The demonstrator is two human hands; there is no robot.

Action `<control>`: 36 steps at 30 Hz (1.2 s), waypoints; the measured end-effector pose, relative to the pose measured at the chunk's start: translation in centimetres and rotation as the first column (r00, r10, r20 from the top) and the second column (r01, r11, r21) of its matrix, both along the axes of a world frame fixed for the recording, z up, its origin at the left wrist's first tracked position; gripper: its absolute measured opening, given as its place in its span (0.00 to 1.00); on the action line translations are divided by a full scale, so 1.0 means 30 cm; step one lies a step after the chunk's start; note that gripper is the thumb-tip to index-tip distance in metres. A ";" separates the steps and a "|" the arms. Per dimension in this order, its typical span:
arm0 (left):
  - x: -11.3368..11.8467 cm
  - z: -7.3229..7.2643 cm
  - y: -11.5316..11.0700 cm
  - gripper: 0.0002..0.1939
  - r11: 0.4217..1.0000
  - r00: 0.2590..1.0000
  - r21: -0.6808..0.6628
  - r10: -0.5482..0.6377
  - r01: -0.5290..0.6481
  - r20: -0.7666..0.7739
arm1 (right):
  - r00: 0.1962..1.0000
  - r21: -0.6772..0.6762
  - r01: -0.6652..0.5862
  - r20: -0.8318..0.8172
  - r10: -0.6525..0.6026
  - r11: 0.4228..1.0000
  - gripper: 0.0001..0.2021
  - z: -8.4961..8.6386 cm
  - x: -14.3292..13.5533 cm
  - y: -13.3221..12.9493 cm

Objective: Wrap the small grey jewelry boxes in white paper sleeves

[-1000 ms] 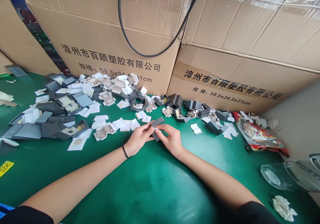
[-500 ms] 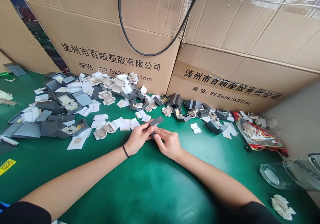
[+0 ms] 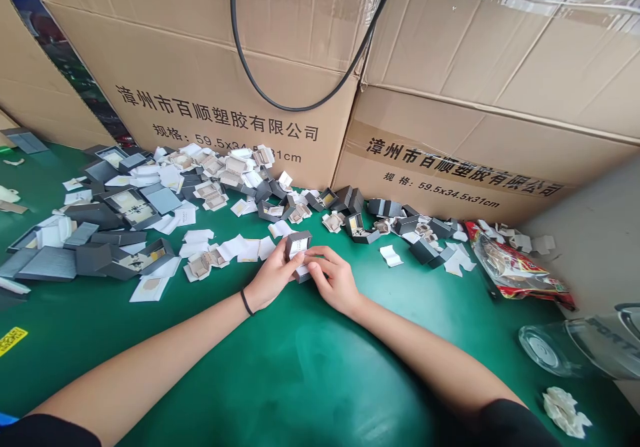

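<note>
Above the table a small grey jewelry box (image 3: 299, 239) stands opened, with a white lining showing inside. My left hand (image 3: 271, 278) is wrapped round its left side, the thumb across the front. From the right, my right hand (image 3: 338, 283) pinches at the box's inner edge with thumb and fingers; the fingertips partly cover the inside. Beyond the hands lie white paper slips (image 3: 247, 250) and a beige folded card insert (image 3: 203, 264).
A heap of grey boxes (image 3: 133, 207) and white papers spreads over the left of the green table (image 3: 280, 374). Large cartons (image 3: 225, 67) wall off the back, a black cable (image 3: 295, 108) hanging before them. At right are a red food packet (image 3: 515, 267), a clear jar (image 3: 575, 347) and crumpled tissue (image 3: 567, 412).
The grey jewelry box, earlier seen closed or edge-on, now stands opened with its white inside facing me. My hands have shifted slightly left.
</note>
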State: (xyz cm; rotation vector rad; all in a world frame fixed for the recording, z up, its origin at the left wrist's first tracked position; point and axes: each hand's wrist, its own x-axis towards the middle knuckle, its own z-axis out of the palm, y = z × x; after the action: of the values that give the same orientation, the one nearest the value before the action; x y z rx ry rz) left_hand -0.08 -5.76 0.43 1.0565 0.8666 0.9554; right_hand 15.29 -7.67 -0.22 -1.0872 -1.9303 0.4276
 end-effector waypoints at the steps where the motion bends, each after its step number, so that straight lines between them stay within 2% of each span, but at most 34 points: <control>1: -0.001 -0.005 0.003 0.30 1.000 1.000 -0.018 -0.001 0.002 0.015 | 0.997 -0.029 0.022 -0.069 -0.024 0.999 0.15 0.000 0.001 0.006; 3: -0.003 -0.014 0.008 0.32 0.999 0.999 -0.044 -0.013 0.015 0.045 | 0.978 -0.123 0.077 -0.181 -0.099 0.989 0.13 -0.002 0.003 0.020; 5: -0.004 -0.022 0.009 0.34 0.998 0.998 -0.049 -0.025 0.028 0.065 | 0.966 -0.254 0.068 -0.226 -0.128 0.965 0.11 -0.005 0.004 0.034; 7: -0.006 -0.024 0.006 0.36 0.999 0.998 -0.020 -0.034 0.035 0.061 | 0.970 -0.360 0.006 -0.225 -0.093 0.933 0.10 -0.007 0.003 0.043; 9: -0.010 -0.020 0.001 0.36 0.998 0.998 0.024 -0.050 0.050 0.032 | 0.978 -0.410 -0.034 -0.201 -0.054 0.911 0.10 -0.002 0.003 0.046; 14: -0.020 -0.001 -0.008 0.38 0.991 0.991 0.034 -0.130 0.129 0.020 | 0.987 -0.432 -0.059 -0.163 -0.013 0.900 0.11 0.017 0.007 0.044; 18: -0.016 -0.001 -0.005 0.35 0.990 0.989 -0.014 -0.141 0.141 0.049 | 0.977 -0.448 -0.115 -0.214 0.019 0.887 0.13 0.002 0.015 0.056; 20: -0.011 -0.004 -0.001 0.31 0.994 0.994 -0.002 -0.108 0.109 0.013 | 0.959 -0.471 -0.141 -0.282 0.003 0.871 0.14 -0.012 0.019 0.065; 24: -0.009 0.001 0.007 0.27 0.995 0.975 0.027 -0.086 0.093 -0.205 | 0.918 -0.535 -0.170 -0.392 -0.065 0.828 0.15 -0.031 0.023 0.076; 26: -0.016 0.006 0.011 0.28 0.991 0.966 -0.014 -0.131 0.131 -0.223 | 0.901 -0.562 -0.178 -0.423 -0.095 0.808 0.15 -0.032 0.023 0.078; 28: -0.025 0.011 0.017 0.28 0.984 0.969 -0.062 -0.174 0.165 -0.173 | 0.893 -0.578 -0.168 -0.432 -0.125 0.799 0.15 -0.031 0.022 0.077; 32: -0.039 0.015 0.024 0.25 0.973 0.972 -0.125 -0.210 0.196 -0.110 | 0.925 -0.556 -0.103 -0.358 -0.125 0.825 0.14 -0.029 0.022 0.073; 36: -0.042 0.016 0.026 0.24 0.970 0.971 -0.147 -0.212 0.195 -0.112 | 0.960 -0.504 -0.053 -0.263 -0.094 0.862 0.15 -0.027 0.020 0.066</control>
State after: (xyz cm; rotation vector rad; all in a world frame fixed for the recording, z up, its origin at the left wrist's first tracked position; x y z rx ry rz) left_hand -1.34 -4.98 0.92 1.0746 0.8951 0.6537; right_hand 15.90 -5.68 -1.02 -1.2930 -1.5854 1.0674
